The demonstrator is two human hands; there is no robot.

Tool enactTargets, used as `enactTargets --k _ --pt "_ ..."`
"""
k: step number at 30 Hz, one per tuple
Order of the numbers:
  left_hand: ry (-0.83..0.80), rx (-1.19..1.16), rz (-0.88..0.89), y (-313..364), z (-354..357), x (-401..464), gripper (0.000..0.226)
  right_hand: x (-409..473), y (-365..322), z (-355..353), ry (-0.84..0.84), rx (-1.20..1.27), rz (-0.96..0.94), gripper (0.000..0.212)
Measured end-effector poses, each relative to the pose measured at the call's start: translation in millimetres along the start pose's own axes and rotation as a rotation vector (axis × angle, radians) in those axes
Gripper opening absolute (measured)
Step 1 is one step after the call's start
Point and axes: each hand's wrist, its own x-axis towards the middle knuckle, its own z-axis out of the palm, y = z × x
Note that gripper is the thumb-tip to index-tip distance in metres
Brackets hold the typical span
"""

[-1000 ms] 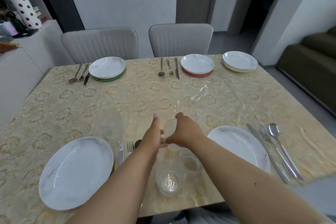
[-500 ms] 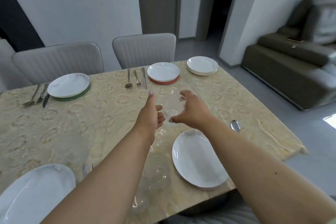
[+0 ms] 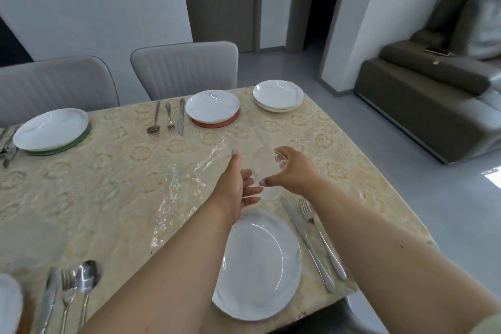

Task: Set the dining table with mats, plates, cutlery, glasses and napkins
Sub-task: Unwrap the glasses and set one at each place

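A clear drinking glass point(image 3: 267, 171) stands or hovers just beyond the near white plate point(image 3: 261, 263). My right hand point(image 3: 294, 172) wraps around it from the right. Beside the glass on the left, my left hand point(image 3: 238, 184) has spread fingers that touch or nearly touch its lower part. To the right of the near plate lie a knife point(image 3: 306, 243) and a fork point(image 3: 320, 236). Across the table, a white plate point(image 3: 212, 106) rests on a red mat point(image 3: 217, 122), and another plate point(image 3: 51, 129) on a green mat point(image 3: 61, 148).
Spare plates are stacked point(image 3: 278, 95) at the far right corner. Cutlery point(image 3: 168, 119) lies left of the red-mat plate, more cutlery point(image 3: 67, 298) at the near left. Two grey chairs point(image 3: 184, 70) stand behind the table, a sofa point(image 3: 433, 84) to the right.
Both hands carried the glass up from the near edge and rightward to a spot beyond the near right plate. The view swung right, so the other glasses left the frame.
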Motion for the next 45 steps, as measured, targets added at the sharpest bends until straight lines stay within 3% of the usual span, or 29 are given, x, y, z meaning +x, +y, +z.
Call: enactTargets --k 2,13,26,39,45 --pt "0.015 -0.007 -0.023 -6.7 1.0 9.7 0.088 7.2 8.2 6.3 -0.020 -0.001 0.006 0.100" --pt "0.116 -0.014 -0.069 -29.5 4.4 35.9 0.081 21.6 31.5 25.1 -0.071 -0.010 0.027 0.100" --pt "0.095 -0.002 -0.075 -43.6 -2.4 42.1 0.087 5.4 37.0 31.2 -0.015 -0.052 0.062 0.098" --pt "0.090 -0.009 -0.077 -42.1 2.6 32.4 0.080 4.5 34.5 31.8 -0.002 -0.088 0.092 0.096" --pt "0.108 -0.012 -0.082 -40.0 5.8 30.0 0.080 5.5 35.8 34.1 -0.030 -0.103 0.100 0.104"
